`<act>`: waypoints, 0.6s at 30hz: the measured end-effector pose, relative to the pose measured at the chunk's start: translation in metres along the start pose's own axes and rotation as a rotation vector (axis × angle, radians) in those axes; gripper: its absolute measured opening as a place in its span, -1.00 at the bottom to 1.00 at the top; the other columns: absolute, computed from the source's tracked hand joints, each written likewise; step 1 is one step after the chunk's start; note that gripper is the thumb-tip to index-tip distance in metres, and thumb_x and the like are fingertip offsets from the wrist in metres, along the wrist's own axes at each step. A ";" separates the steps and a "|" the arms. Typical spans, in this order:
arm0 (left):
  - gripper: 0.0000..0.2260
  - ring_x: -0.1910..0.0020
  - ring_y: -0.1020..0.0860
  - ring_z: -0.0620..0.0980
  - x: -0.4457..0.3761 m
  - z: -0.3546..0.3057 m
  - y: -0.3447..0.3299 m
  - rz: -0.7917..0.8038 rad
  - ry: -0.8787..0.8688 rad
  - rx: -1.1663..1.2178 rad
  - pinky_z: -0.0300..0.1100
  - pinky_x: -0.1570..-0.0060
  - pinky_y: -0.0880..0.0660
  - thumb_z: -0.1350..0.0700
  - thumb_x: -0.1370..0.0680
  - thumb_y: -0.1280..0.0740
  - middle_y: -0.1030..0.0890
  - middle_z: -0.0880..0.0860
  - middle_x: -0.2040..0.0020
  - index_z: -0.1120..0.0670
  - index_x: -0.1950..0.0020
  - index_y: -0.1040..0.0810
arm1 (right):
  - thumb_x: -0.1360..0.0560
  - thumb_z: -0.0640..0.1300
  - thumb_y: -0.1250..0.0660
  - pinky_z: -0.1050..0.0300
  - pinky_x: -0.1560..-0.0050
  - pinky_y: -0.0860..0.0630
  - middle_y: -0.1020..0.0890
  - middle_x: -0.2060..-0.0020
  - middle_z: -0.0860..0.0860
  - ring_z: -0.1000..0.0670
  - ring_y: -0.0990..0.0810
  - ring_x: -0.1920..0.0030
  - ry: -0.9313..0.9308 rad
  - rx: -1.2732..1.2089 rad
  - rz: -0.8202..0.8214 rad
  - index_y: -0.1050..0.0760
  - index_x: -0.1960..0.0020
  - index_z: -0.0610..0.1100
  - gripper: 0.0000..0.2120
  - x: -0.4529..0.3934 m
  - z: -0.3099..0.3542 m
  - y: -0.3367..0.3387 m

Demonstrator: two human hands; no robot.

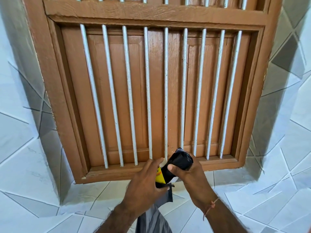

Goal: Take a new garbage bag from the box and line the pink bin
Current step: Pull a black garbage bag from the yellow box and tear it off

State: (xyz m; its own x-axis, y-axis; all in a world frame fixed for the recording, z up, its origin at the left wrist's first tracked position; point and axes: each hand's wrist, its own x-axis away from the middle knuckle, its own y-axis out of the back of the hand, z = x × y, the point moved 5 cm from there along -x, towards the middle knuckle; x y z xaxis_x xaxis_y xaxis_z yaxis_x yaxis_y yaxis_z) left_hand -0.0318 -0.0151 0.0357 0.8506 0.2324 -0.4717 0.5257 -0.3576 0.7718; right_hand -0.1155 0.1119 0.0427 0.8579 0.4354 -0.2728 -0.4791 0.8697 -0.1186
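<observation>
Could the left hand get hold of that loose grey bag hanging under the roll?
Probably yes. The left hand sits right beside the loose grey bag trailing below the black roll, with nothing between them. The right hand grips only the roll's top.

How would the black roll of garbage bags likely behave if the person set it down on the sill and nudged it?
The roll of garbage bags looks cylindrical in the right hand, so it would probably roll. The loose grey bag hanging below the left hand drapes limply, suggesting thin, floppy, light film. Its glossy surface hints it may be slippery.
</observation>
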 end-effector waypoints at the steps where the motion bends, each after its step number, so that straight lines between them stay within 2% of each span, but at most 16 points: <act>1: -0.26 -0.20 -0.43 -0.20 0.000 -0.001 0.000 -0.003 0.010 0.027 -0.33 -0.14 -0.47 -0.23 -0.38 -0.44 -0.34 -0.21 -0.34 -0.21 -0.45 -0.13 | -0.33 -0.26 -0.54 0.18 0.05 -0.62 -0.69 0.07 0.00 0.05 -0.66 0.03 -0.016 0.031 0.033 -0.54 -0.09 -0.04 -0.61 0.000 0.000 -0.002; 3: -0.26 -0.21 -0.42 -0.21 0.001 -0.002 -0.001 -0.006 0.027 0.073 -0.34 -0.16 -0.45 -0.25 -0.37 -0.44 -0.35 -0.23 -0.35 -0.22 -0.45 -0.13 | -0.31 -0.16 -0.56 0.29 0.10 -0.59 -0.67 0.03 0.08 0.13 -0.64 0.02 -0.031 0.088 0.086 -0.52 -0.13 0.02 -0.57 0.002 0.002 -0.005; 5: -0.25 -0.23 -0.41 -0.21 0.001 -0.002 0.000 -0.010 0.046 0.103 -0.31 -0.20 -0.46 -0.26 -0.37 -0.43 -0.34 -0.22 -0.36 -0.23 -0.45 -0.14 | -0.32 0.03 -0.54 0.33 0.02 -0.56 -0.59 -0.10 0.16 0.17 -0.57 -0.11 0.006 0.183 0.069 -0.45 -0.23 0.07 -0.47 0.003 0.005 -0.004; 6: -0.25 -0.23 -0.40 -0.21 0.002 -0.001 0.001 -0.012 0.054 0.116 -0.29 -0.21 -0.46 -0.26 -0.36 -0.44 -0.35 -0.22 -0.36 -0.24 -0.44 -0.14 | -0.33 0.13 -0.50 0.31 -0.06 -0.53 -0.55 -0.15 0.18 0.20 -0.52 -0.17 0.049 0.238 0.011 -0.43 -0.26 0.09 -0.45 0.005 0.007 -0.001; 8: -0.26 -0.23 -0.40 -0.20 0.002 0.001 0.004 -0.028 0.065 0.143 -0.26 -0.22 -0.48 -0.26 -0.35 -0.45 -0.36 -0.22 -0.35 -0.24 -0.43 -0.17 | -0.36 0.26 -0.40 0.14 -0.20 -0.50 -0.55 -0.20 0.14 0.17 -0.49 -0.22 0.136 0.279 -0.165 -0.47 -0.24 0.08 -0.49 0.008 0.010 0.009; 9: -0.26 -0.24 -0.41 -0.19 0.002 0.003 0.005 -0.034 0.077 0.158 -0.24 -0.22 -0.49 -0.26 -0.34 -0.46 -0.38 -0.22 -0.34 -0.23 -0.43 -0.19 | -0.38 0.26 -0.39 0.06 -0.22 -0.50 -0.56 -0.20 0.09 0.10 -0.51 -0.22 0.158 0.284 -0.231 -0.49 -0.21 0.06 -0.53 0.009 0.010 0.012; 11: -0.26 -0.24 -0.42 -0.17 0.003 0.006 0.008 -0.049 0.101 0.191 -0.24 -0.22 -0.49 -0.26 -0.32 -0.47 -0.39 -0.21 -0.34 -0.24 -0.42 -0.21 | -0.41 0.08 -0.45 0.03 -0.19 -0.51 -0.57 -0.18 0.02 0.00 -0.52 -0.21 0.143 0.294 -0.266 -0.50 -0.19 0.04 -0.62 0.008 0.008 0.015; 13: -0.27 -0.21 -0.41 -0.20 0.003 0.005 0.011 -0.063 0.096 0.213 -0.31 -0.19 -0.45 -0.23 -0.32 -0.49 -0.41 -0.23 -0.33 -0.25 -0.40 -0.21 | -0.37 -0.04 -0.51 0.01 -0.11 -0.57 -0.61 -0.10 0.01 -0.03 -0.58 -0.14 0.060 0.220 -0.196 -0.48 -0.20 0.05 -0.57 0.006 0.002 0.013; 15: -0.27 -0.18 -0.39 -0.27 0.004 0.001 0.014 -0.073 0.076 0.230 -0.37 -0.15 -0.39 -0.20 -0.32 -0.50 -0.41 -0.28 -0.30 -0.31 -0.38 -0.19 | -0.30 -0.04 -0.55 -0.04 0.01 -0.64 -0.68 0.05 0.04 -0.04 -0.66 -0.02 -0.004 0.101 -0.108 -0.50 -0.18 0.04 -0.52 0.008 -0.002 0.005; 18: -0.22 -0.17 -0.35 -0.31 0.004 -0.003 0.018 -0.090 0.085 0.267 -0.39 -0.13 -0.32 -0.17 -0.31 -0.53 -0.36 -0.36 -0.20 -0.32 -0.40 -0.15 | -0.32 -0.09 -0.56 -0.09 0.06 -0.66 -0.72 0.10 0.01 -0.04 -0.70 0.07 0.045 0.093 -0.103 -0.58 -0.05 -0.01 -0.66 0.014 0.000 -0.003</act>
State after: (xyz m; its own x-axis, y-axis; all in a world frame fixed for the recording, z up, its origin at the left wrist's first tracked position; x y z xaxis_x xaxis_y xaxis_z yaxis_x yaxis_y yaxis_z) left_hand -0.0191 -0.0180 0.0493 0.8023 0.3448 -0.4873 0.5929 -0.5546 0.5838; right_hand -0.1024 0.1151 0.0395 0.8916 0.3337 -0.3061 -0.3678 0.9280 -0.0598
